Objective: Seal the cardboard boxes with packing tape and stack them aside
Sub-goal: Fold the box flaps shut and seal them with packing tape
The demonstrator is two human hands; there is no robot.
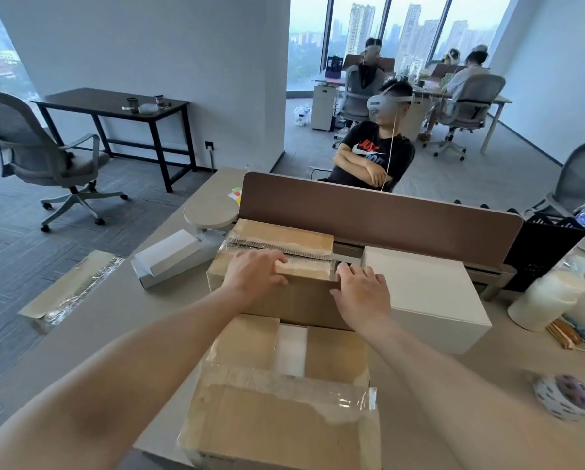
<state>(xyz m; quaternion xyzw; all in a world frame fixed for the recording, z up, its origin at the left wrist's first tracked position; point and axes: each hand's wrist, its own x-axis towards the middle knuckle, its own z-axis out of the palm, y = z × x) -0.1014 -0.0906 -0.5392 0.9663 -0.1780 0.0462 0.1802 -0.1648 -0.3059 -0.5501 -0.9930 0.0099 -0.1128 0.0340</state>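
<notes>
Nearest, a taped cardboard box (277, 418) lies on the table (114, 317), its far flaps parted; a tape roll (564, 396) sits well to its right; beyond, touching it, the second cardboard box (304, 307) stands; the left hand (253, 273) presses flat on its taped seam, fingers straight; the right hand (362, 293) rests with spread fingers on its right edge, beside a white box (430, 293).

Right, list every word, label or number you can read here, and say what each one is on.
"JUS": red letters on the seated person's black T-shirt; the rest is hidden, and folded arms cover the white letters below.
Label on the white box: too small to read.
Marking on the headset: blurred.
Print on the tape roll: blurred.
Near cardboard box: no print shows.
</notes>
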